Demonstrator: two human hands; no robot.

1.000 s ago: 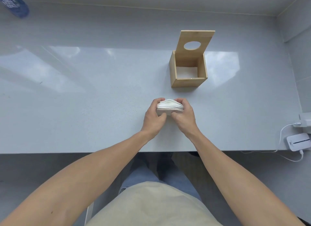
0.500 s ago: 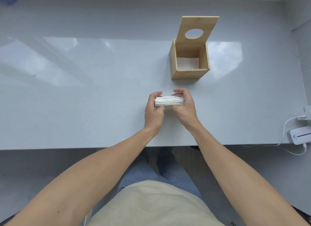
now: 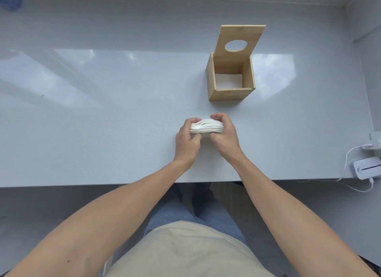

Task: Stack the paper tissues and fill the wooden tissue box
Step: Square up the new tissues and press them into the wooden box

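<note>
A stack of white paper tissues (image 3: pixel 206 127) is held between both hands just above the white table (image 3: pixel 103 116). My left hand (image 3: pixel 187 141) grips its left end and my right hand (image 3: pixel 225 136) grips its right end, fingers curled over the top. The top sheets bulge upward at the left. Beyond the hands, slightly right, stands the wooden tissue box (image 3: pixel 230 79), open, with white showing on its floor. Its lid (image 3: pixel 239 43), with a round hole, is tipped up and back.
A white device with a cable (image 3: pixel 367 168) and a plug block (image 3: pixel 375 141) sit at the table's right edge. A blue object (image 3: pixel 10 0) lies at the far left corner. A wall rises on the right side.
The tissue stack stays gripped in both hands at the same spot on the table. Its top sheets went from domed to flat and now puff up again at the left.
</note>
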